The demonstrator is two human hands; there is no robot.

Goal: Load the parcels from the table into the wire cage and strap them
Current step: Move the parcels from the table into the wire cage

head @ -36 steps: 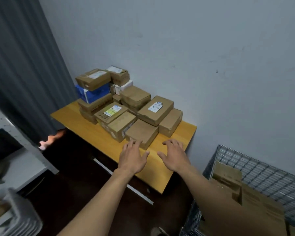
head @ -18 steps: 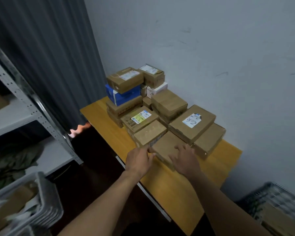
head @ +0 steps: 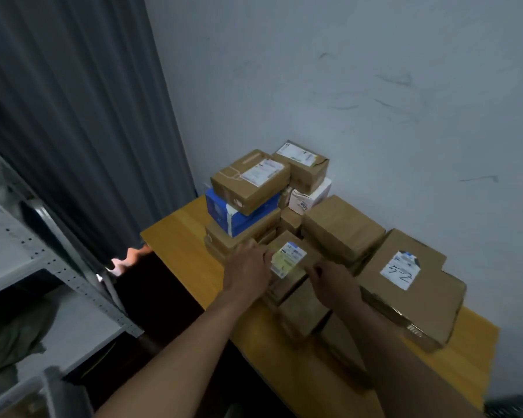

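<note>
Several cardboard parcels sit piled on a yellow wooden table (head: 178,233) against the wall. Both my hands are on a small brown parcel with a yellow and blue label (head: 288,260) near the table's front. My left hand (head: 248,267) grips its left edge, fingers bent over the top beside the label. My right hand (head: 332,282) grips its right edge with curled fingers. To the right lies a wide parcel marked "5-2" (head: 405,285). Behind stands a stack with a blue box (head: 242,214) under a brown labelled box (head: 251,179). The wire cage is out of view, apart perhaps from a dark sliver at the bottom right corner.
A grey metal shelf rack (head: 73,282) stands at the left, with a dark gap of floor between it and the table. A dark curtain (head: 73,116) hangs behind the rack. The grey wall (head: 375,86) backs the table. A white box (head: 313,196) sits in the rear pile.
The view swung left, away from the wire cage. Both hands moved forward over the table, past the front parcels, and closed on the labelled parcel.
</note>
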